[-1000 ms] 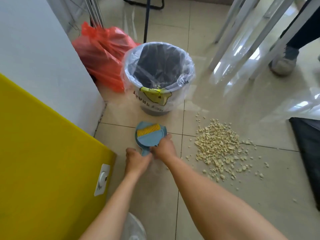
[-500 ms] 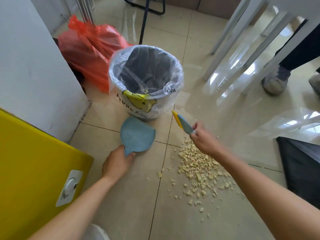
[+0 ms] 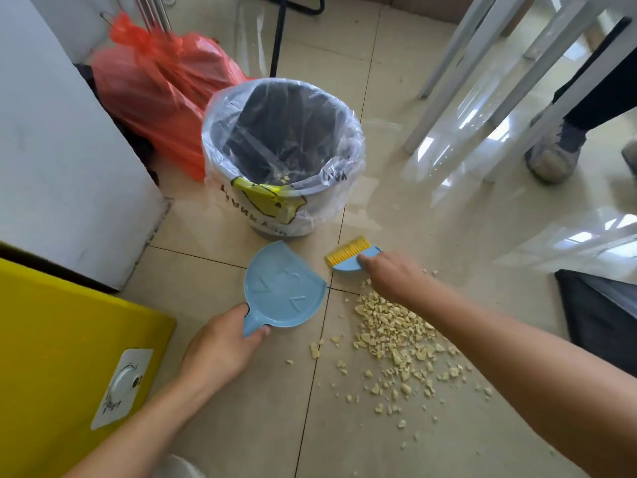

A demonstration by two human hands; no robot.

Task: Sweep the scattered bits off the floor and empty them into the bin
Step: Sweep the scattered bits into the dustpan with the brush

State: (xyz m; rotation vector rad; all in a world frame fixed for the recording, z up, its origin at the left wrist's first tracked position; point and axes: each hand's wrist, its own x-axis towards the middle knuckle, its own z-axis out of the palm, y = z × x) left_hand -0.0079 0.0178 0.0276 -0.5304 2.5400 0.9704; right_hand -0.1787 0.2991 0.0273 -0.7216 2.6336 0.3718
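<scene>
Pale yellow bits (image 3: 396, 339) are scattered over the tiled floor (image 3: 241, 426), heaped just beneath and behind the right hand (image 3: 389, 276). A small blue brush (image 3: 351, 258) with yellow bristles is gripped by that hand at the heap's far edge. A blue dustpan (image 3: 284, 288) is held by its handle in the closed left hand (image 3: 220, 346), to the left of the bits. The plastic-lined bin (image 3: 282, 157) stands just beyond both hands, with a red bag (image 3: 162, 94) further behind it.
</scene>
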